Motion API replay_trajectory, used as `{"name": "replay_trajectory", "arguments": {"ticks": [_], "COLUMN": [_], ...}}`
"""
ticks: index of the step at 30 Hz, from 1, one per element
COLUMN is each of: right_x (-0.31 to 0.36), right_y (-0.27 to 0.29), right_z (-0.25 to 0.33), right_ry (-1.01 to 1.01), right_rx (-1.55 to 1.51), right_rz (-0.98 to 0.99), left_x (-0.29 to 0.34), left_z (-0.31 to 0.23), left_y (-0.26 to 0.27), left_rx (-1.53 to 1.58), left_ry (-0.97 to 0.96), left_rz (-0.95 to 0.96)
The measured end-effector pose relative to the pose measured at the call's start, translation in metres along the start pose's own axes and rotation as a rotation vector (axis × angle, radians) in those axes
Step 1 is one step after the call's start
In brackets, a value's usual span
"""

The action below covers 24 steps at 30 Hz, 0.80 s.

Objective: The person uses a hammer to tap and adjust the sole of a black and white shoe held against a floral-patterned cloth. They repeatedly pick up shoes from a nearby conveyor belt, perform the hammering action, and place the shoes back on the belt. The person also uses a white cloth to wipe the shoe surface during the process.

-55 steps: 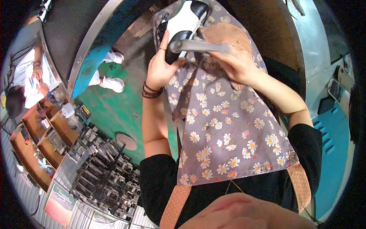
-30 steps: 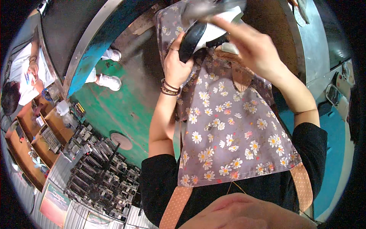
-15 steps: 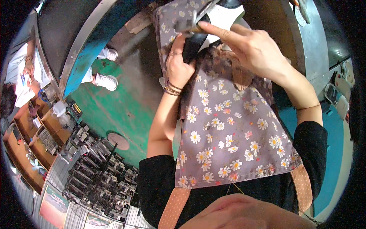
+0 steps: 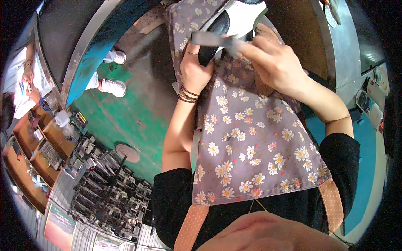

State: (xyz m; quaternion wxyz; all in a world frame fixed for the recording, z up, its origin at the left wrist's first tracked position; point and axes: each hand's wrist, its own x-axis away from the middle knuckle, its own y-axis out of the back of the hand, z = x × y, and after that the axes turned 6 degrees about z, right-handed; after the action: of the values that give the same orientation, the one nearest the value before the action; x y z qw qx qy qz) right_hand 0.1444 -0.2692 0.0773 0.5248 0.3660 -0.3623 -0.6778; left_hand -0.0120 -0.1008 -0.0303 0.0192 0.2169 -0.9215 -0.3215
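Observation:
A black-and-white shoe (image 4: 245, 20) lies at the top over my apron-covered lap. My left hand (image 4: 196, 71) is closed round a black part of it, with a beaded bracelet at the wrist. In my right hand (image 4: 278, 62), the fingers grip a slim grey tool (image 4: 209, 39), smeared by motion, so its exact kind is unclear. The tool stretches leftward across the shoe's black part, its far end close to the left fingers. The grey apron (image 4: 251, 142) with daisies covers my front and lap.
Metal-edged benches (image 4: 83, 50) curve past on the left and at the right. Another person's hands (image 4: 28, 81) show at far left, and white shoes (image 4: 113, 88) stand on the green floor. A rack of dark metal parts (image 4: 111, 196) and wooden trays (image 4: 25, 146) fill the lower left.
The tool has swung from an angled pose to lie nearly level across the shoe. My right hand has dropped slightly, and its index finger is less stretched out.

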Motion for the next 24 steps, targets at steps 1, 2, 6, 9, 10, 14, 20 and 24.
{"name": "replay_trajectory", "arguments": {"ticks": [1, 2, 6, 9, 10, 14, 20, 24], "right_x": [0.0, -0.003, -0.006, 0.006, 0.007, 0.001, 0.004, 0.003], "right_y": [-0.001, -0.002, 0.004, -0.009, -0.011, 0.002, -0.008, 0.0], "right_z": [-0.002, -0.006, -0.002, -0.014, -0.021, -0.024, -0.032, -0.033], "right_ry": [0.007, 0.019, 0.056, 0.069, 0.053, 0.04, 0.047, -0.038], "right_rx": [0.032, 0.066, -0.069, -0.112, -0.066, -0.18, -0.226, -0.267], "right_rz": [0.033, 0.062, -0.115, -0.142, -0.038, -0.058, -0.185, -0.077], "left_x": [-0.002, -0.004, -0.006, -0.002, -0.002, -0.008, -0.008, -0.009], "left_z": [-0.006, -0.01, 0.003, 0.007, 0.006, 0.006, -0.004, -0.003], "left_y": [0.0, 0.002, 0.006, 0.007, 0.007, 0.005, 0.006, 0.004], "left_rx": [0.034, 0.043, 0.016, -0.016, -0.03, -0.08, -0.136, -0.055], "left_ry": [0.016, 0.048, 0.098, 0.124, 0.104, 0.06, -0.01, 0.049], "left_rz": [-0.025, -0.03, 0.074, 0.121, 0.098, 0.058, 0.026, 0.052]}}
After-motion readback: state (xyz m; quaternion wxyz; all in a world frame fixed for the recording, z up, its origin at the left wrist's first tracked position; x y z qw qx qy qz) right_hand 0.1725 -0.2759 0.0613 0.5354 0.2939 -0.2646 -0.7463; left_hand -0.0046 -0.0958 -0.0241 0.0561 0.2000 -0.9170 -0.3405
